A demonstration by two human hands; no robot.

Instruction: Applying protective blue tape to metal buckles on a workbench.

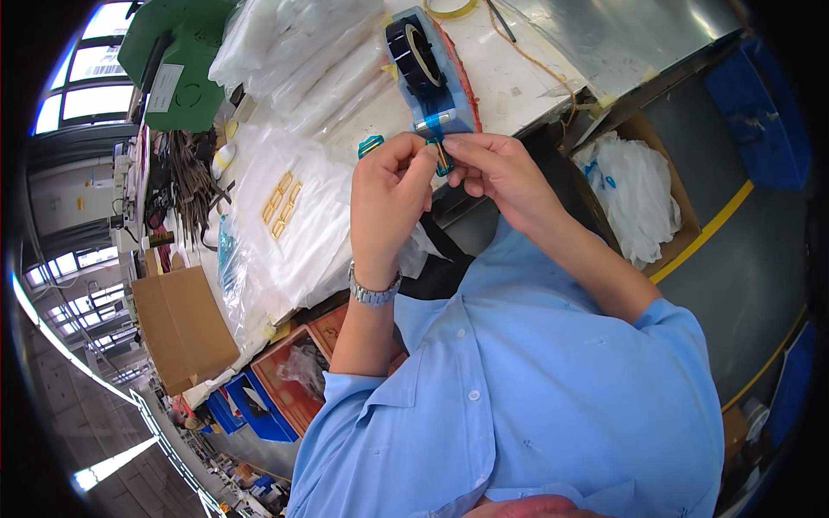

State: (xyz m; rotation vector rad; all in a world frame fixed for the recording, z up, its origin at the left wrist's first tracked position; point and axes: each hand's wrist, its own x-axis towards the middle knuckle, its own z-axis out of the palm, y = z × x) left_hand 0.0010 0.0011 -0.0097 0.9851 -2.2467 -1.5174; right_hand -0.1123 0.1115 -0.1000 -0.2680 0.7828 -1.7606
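Between the fingertips of both hands is a small rectangular buckle (442, 159), gold-coloured with blue-green tape on it. My left hand (387, 203) pinches it from the left. From the right, the thumb and fingers of my right hand (503, 175) close on it. Directly beyond stands a light blue tape dispenser (459, 82) carrying a dark roll of tape (416, 57). A strip of blue tape (433, 121) runs over its front end toward my fingers. Just past my left knuckles lies another blue-green piece (370, 144). Several gold rectangular buckles (281, 205) lie on plastic sheeting to the left.
Clear plastic bags (298, 43) cover the table's far left, near a green machine part (186, 60). A cardboard flap (184, 328) and red crate (289, 380) are at left. Right of the table, a carton holds white plastic (635, 194); a blue bin (760, 112) stands beyond.
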